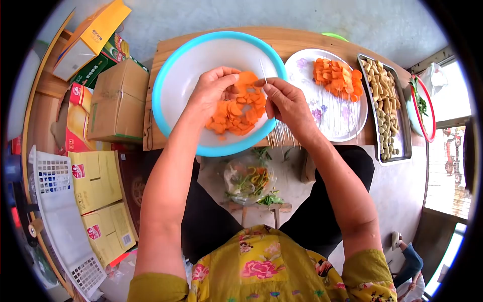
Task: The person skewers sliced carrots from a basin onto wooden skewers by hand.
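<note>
Over a white bowl with a blue rim (168, 75), my left hand (217, 89) has its fingers closed on an orange slice (247, 78). Close to its right, my right hand (287, 103) pinches a thin metal skewer (262, 70) that points up and away. Many orange slices (234, 117) lie in the bowl below my hands. A bundle of skewers (282, 137) rests at the table's front edge, beside the bowl. On a white flowered plate (304, 60) lie threaded orange slices (338, 78) with their skewers pointing toward me.
A metal tray (395, 160) of skewered food stands right of the plate, then a red-rimmed bowl (431, 118) with greens. Below the table is a bag of vegetable scraps (249, 178). Cardboard boxes (118, 100) and a white basket (60, 211) are at left. Another person (413, 264) is at lower right.
</note>
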Available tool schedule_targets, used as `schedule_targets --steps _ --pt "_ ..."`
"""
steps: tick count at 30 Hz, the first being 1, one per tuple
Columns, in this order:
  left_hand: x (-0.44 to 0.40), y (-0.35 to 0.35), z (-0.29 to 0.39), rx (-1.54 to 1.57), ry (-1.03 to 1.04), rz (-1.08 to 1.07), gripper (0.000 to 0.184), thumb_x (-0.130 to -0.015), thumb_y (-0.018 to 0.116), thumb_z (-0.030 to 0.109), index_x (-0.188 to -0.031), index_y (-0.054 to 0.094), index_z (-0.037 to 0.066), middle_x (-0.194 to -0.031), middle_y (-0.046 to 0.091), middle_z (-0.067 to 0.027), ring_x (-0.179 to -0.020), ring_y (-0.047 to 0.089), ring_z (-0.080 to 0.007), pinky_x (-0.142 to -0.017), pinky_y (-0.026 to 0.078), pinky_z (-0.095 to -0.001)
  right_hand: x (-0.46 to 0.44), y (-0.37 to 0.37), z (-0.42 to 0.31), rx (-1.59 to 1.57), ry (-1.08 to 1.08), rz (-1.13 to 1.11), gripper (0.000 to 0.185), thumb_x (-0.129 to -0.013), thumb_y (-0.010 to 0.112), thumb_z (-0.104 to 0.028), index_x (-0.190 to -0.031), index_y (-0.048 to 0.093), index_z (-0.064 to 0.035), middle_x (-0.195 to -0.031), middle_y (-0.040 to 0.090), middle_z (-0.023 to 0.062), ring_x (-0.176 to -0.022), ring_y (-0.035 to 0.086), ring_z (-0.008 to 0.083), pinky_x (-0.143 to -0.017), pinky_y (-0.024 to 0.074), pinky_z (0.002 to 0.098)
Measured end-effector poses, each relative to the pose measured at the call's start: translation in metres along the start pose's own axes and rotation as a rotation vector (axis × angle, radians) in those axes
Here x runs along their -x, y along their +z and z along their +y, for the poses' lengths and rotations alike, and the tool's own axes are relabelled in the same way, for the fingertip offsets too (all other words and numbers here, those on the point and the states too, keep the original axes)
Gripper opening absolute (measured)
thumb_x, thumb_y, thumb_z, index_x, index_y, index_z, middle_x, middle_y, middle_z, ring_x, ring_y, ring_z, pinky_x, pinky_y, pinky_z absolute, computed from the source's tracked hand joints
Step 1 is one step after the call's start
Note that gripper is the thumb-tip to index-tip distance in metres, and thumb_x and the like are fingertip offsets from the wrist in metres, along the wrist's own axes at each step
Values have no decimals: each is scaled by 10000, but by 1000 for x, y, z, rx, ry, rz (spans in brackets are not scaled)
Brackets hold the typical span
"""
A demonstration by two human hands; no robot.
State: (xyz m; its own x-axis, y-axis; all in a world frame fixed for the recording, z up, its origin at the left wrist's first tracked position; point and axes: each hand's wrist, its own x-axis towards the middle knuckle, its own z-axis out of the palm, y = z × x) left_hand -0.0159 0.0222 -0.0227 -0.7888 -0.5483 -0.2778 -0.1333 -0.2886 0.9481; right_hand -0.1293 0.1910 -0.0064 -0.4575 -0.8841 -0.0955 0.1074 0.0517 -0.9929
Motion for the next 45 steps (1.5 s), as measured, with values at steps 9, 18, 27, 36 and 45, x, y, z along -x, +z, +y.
schedule_targets --steps 9,18,27,36,45 --pt "-7 -5 4 117 34 -10 132 -893 574 135 -995 579 51 -876 606 -21 -781 591 -114 -708 491 -273 -4 10 2 84 62 -14 267 -951 487 -110 -1171 561 21 -682 541 4 -566 495 54 -509 395 209" --pt "-5 2 3 177 3 -12 145 -889 572 126 -993 591 27 -898 627 -47 -777 595 -118 -705 504 -271 -5 11 -1 104 82 -50 352 -933 486 -108 -1263 505 16 -691 532 1 -578 500 58 -521 405 216" --pt "-11 4 -1 252 7 6 119 -891 580 105 -981 571 28 -890 627 -58 -786 611 -143 -710 529 -285 -5 15 -1 129 61 -11 382 -917 437 -107 -1278 513 -8 -540 476 -11 -480 408 44 -447 316 210" --pt "-11 13 -2 130 109 36 134 -882 588 101 -976 581 7 -861 633 -69 -737 612 -140 -696 529 -279 -6 12 -3 93 95 -3 393 -896 442 -109 -1262 516 14 -525 472 4 -456 393 52 -425 300 214" --pt "-9 21 -2 63 145 85 149 -878 594 92 -981 597 -15 -869 638 -75 -741 620 -140 -702 531 -274 -9 14 5 -58 133 33 360 -896 453 -86 -1239 516 3 -540 463 -3 -455 377 52 -422 276 206"
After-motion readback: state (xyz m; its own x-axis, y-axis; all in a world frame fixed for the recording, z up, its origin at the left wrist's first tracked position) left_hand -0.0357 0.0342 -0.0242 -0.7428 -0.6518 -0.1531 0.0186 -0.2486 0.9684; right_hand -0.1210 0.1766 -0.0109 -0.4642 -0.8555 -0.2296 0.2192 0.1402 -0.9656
